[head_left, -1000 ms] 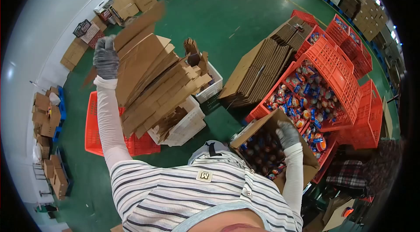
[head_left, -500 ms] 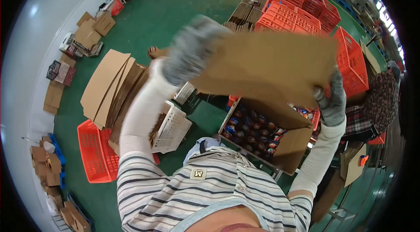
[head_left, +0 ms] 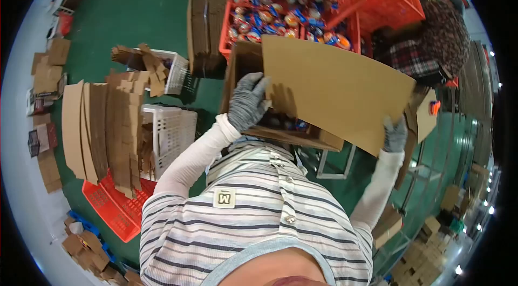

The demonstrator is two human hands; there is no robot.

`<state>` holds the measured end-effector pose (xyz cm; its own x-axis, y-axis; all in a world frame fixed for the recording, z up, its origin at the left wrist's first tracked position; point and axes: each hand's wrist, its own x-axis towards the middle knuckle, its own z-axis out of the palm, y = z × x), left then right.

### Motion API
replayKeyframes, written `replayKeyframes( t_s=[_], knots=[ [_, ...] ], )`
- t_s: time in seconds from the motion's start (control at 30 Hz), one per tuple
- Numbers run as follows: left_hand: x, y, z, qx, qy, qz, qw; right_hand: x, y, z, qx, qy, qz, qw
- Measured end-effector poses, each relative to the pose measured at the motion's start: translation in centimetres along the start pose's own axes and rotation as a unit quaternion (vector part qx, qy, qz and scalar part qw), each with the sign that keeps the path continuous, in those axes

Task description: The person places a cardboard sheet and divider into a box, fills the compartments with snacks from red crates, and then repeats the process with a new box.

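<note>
A flat cardboard sheet (head_left: 334,89) lies slanted over an open cardboard box (head_left: 232,78), covering much of its opening. Small wrapped items (head_left: 288,123) show inside the box below the sheet's lower edge. My left hand (head_left: 248,101), in a grey glove, is over the box's left part beside the sheet's left edge; its fingers are bent, and whether they grip anything is unclear. At the sheet's lower right corner, my right hand (head_left: 395,135), also gloved, holds the edge, with part of the fingers hidden.
Red crates (head_left: 353,29) of wrapped items stand beyond the box. A co-worker (head_left: 440,43) bends at the right. Stacked cardboard (head_left: 94,129), white crates (head_left: 175,135) and a red crate (head_left: 116,205) are at the left. A metal frame (head_left: 334,170) stands below the box.
The sheet has come down from above the box onto its opening, tilting towards the right. My left hand has moved down to the box's left part. The view has shifted, showing more of the filled crates.
</note>
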<state>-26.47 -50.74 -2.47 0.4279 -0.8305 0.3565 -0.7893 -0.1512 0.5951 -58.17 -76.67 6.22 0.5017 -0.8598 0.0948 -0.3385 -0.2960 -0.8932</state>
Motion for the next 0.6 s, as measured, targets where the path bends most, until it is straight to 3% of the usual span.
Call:
replayKeyframes(
  t_s=[0.07,0.1,0.23,0.37,0.47,0.5,0.53,0.57,0.6],
  knots=[
    [-1.8,-1.2,1.3,0.041,-0.05,-0.076,0.995,0.1,1.5,1.3,0.023,-0.015,0.018,0.999],
    [-2.3,-2.1,2.3,-0.004,-0.074,-0.15,0.986,0.4,2.2,1.6,0.067,-0.019,0.051,0.996],
    [-3.1,-6.2,5.4,0.047,-0.097,-0.207,0.972,1.0,4.4,1.0,0.12,-0.061,0.122,0.983],
    [-2.3,-6.1,5.7,-0.045,-0.122,-0.245,0.961,1.6,4.2,1.0,0.097,-0.093,0.152,0.979],
    [-1.8,-4.9,6.0,0.053,-0.132,-0.266,0.953,1.0,7.0,4.8,0.064,-0.119,0.124,0.983],
    [-1.2,-4.6,6.0,0.054,-0.133,-0.269,0.952,1.1,5.9,7.9,0.24,-0.047,0.275,0.93],
    [-0.2,-4.1,5.6,0.096,-0.239,-0.263,0.93,1.3,4.8,11.1,0.399,0.029,0.411,0.819],
    [0.3,-3.8,5.6,0.136,-0.343,-0.251,0.895,1.4,5.4,13.9,0.396,0.03,0.416,0.818],
    [-0.4,-4.7,6.9,0.154,-0.378,-0.218,0.887,1.2,7.0,16.8,0.241,0.045,0.361,0.9]
  ],
)
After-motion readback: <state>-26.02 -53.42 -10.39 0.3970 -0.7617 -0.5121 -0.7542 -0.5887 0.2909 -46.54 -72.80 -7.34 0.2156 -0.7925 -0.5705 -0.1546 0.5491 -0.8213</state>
